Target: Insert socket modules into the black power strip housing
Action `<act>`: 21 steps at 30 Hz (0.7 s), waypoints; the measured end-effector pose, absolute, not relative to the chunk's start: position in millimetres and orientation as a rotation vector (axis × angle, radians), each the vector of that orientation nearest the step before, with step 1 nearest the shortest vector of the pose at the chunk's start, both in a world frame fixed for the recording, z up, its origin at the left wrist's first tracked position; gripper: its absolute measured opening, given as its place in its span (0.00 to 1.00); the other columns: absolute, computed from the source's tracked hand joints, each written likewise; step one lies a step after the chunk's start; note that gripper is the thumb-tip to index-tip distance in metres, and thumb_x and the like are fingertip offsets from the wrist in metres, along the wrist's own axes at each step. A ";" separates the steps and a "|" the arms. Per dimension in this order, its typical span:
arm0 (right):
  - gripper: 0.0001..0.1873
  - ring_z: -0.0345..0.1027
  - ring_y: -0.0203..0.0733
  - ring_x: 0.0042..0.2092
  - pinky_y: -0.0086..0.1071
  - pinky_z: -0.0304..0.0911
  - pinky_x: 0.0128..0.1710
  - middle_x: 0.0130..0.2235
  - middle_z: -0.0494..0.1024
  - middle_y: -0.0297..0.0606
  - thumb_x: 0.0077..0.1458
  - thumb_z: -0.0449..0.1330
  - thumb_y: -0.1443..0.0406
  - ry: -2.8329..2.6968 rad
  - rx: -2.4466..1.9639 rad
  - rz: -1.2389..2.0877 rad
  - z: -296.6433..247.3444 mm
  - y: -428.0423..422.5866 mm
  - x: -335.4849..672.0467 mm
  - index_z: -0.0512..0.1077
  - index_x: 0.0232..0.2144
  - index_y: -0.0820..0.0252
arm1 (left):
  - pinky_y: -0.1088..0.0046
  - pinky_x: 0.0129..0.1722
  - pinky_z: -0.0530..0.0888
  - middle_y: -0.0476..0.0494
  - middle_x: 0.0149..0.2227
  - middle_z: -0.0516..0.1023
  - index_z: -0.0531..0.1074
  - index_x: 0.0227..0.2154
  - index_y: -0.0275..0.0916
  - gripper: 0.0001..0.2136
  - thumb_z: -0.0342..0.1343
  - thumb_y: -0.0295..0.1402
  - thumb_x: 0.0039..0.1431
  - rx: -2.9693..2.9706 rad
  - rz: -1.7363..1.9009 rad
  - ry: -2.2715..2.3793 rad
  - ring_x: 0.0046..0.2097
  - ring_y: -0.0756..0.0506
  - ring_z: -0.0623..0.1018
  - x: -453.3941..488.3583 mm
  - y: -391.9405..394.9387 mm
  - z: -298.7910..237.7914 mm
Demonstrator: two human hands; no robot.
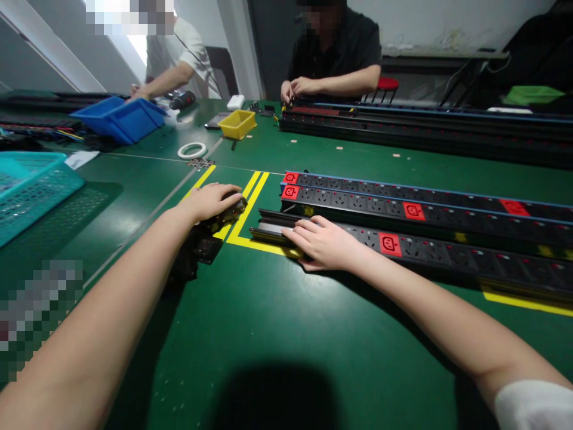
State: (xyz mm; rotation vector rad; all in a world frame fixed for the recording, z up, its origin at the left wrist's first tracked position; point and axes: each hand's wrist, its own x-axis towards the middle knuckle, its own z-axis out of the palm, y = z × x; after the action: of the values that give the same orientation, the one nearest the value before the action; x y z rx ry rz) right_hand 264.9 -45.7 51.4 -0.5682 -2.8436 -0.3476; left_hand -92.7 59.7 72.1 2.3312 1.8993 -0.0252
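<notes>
My left hand (211, 200) lies palm down on a pile of small black and yellow parts (203, 243) at the yellow floor-tape corner, fingers curled over one of them. My right hand (323, 242) rests on the near end of the closest long black power strip (430, 252), fingers pressed flat on its open metal end. That strip has red sockets along its length. Two more black power strips (403, 200) with red sockets lie parallel just behind it.
A teal basket (31, 185) stands at the left edge. Blue bins (120, 117), a yellow tray (237, 123) and a white tape roll (192, 150) sit further back. Two other people work at the far side, by more long strips (425, 128).
</notes>
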 end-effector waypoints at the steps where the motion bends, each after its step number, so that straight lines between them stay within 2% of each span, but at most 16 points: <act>1: 0.36 0.71 0.55 0.54 0.45 0.59 0.51 0.52 0.81 0.54 0.67 0.58 0.56 -2.839 -0.567 -0.350 51.4 -45.8 264.8 0.62 0.68 0.75 | 0.37 0.67 0.63 0.40 0.66 0.77 0.74 0.65 0.51 0.31 0.43 0.57 0.68 2.304 -0.056 1.915 0.70 0.26 0.70 -85.5 53.8 73.5; 3: 0.34 0.72 0.55 0.54 0.45 0.59 0.51 0.51 0.82 0.54 0.68 0.57 0.57 -2.831 -0.561 -0.356 51.2 -46.0 264.9 0.62 0.68 0.75 | 0.27 0.67 0.55 0.38 0.69 0.73 0.75 0.63 0.49 0.27 0.48 0.51 0.67 2.275 0.006 1.984 0.74 0.21 0.62 -66.7 36.4 73.9; 4: 0.34 0.72 0.55 0.55 0.44 0.60 0.51 0.52 0.82 0.54 0.68 0.56 0.57 -2.828 -0.557 -0.357 50.9 -46.0 265.1 0.62 0.67 0.75 | 0.26 0.68 0.53 0.35 0.70 0.71 0.76 0.62 0.46 0.25 0.52 0.46 0.65 2.273 0.173 2.069 0.75 0.21 0.59 -55.5 24.9 72.2; 6: 0.34 0.73 0.55 0.56 0.45 0.61 0.52 0.53 0.81 0.56 0.68 0.56 0.56 -2.824 -0.551 -0.345 50.2 -45.7 266.1 0.63 0.68 0.76 | 0.33 0.70 0.55 0.29 0.71 0.68 0.73 0.63 0.40 0.26 0.54 0.38 0.63 2.256 0.631 2.098 0.75 0.24 0.59 -31.9 -1.9 64.3; 8: 0.36 0.72 0.57 0.59 0.46 0.61 0.54 0.57 0.80 0.60 0.67 0.57 0.55 -2.817 -0.544 -0.300 49.4 -45.4 268.1 0.63 0.68 0.76 | 0.43 0.70 0.62 0.32 0.66 0.74 0.72 0.62 0.42 0.22 0.50 0.36 0.67 2.094 1.100 1.973 0.70 0.32 0.69 -10.7 -29.2 51.2; 9: 0.37 0.71 0.57 0.61 0.46 0.61 0.56 0.59 0.78 0.62 0.67 0.57 0.54 -2.815 -0.539 -0.265 49.1 -45.3 269.3 0.62 0.68 0.76 | 0.50 0.67 0.67 0.34 0.63 0.76 0.72 0.60 0.43 0.20 0.50 0.36 0.68 1.992 1.277 1.866 0.65 0.36 0.74 -2.4 -41.0 43.7; 11: 0.39 0.67 0.58 0.67 0.47 0.60 0.60 0.63 0.75 0.64 0.66 0.58 0.54 -2.821 -0.527 -0.188 48.9 -45.3 271.7 0.61 0.69 0.76 | 0.59 0.61 0.74 0.37 0.56 0.78 0.73 0.55 0.42 0.16 0.50 0.36 0.69 1.855 1.502 1.718 0.58 0.40 0.78 8.2 -57.6 29.0; 14: 0.41 0.64 0.58 0.69 0.48 0.58 0.62 0.65 0.73 0.63 0.65 0.60 0.53 -2.843 -0.505 -0.117 49.8 -45.3 273.8 0.60 0.70 0.75 | 0.61 0.57 0.76 0.38 0.52 0.78 0.74 0.48 0.41 0.12 0.51 0.38 0.69 1.883 1.483 1.628 0.56 0.41 0.78 11.0 -62.0 13.6; 17: 0.41 0.66 0.58 0.67 0.49 0.59 0.60 0.64 0.74 0.63 0.64 0.60 0.51 -2.856 -0.516 -0.110 51.0 -45.0 273.9 0.61 0.70 0.73 | 0.62 0.55 0.78 0.37 0.54 0.78 0.74 0.51 0.40 0.14 0.52 0.39 0.68 1.740 1.504 1.629 0.53 0.41 0.80 6.4 -51.1 6.7; 19: 0.41 0.67 0.58 0.66 0.48 0.59 0.59 0.63 0.75 0.63 0.64 0.60 0.52 -2.860 -0.516 -0.134 51.2 -45.0 273.5 0.61 0.70 0.72 | 0.66 0.46 0.80 0.36 0.59 0.77 0.73 0.55 0.41 0.17 0.55 0.40 0.66 1.571 1.506 1.593 0.48 0.43 0.82 3.7 -43.4 4.1; 21: 0.41 0.68 0.58 0.65 0.47 0.59 0.58 0.63 0.76 0.61 0.64 0.60 0.52 -2.860 -0.512 -0.160 50.9 -45.1 273.4 0.61 0.70 0.72 | 0.73 0.33 0.77 0.34 0.65 0.73 0.70 0.58 0.42 0.20 0.56 0.40 0.65 1.399 1.537 1.528 0.44 0.45 0.84 2.4 -38.0 1.9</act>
State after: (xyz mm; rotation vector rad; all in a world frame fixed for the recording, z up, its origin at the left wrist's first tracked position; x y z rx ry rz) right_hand 273.4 -45.1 50.9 -0.5115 -2.8597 -0.1603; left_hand 2.4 -38.0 1.9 1.3993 1.5277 1.5365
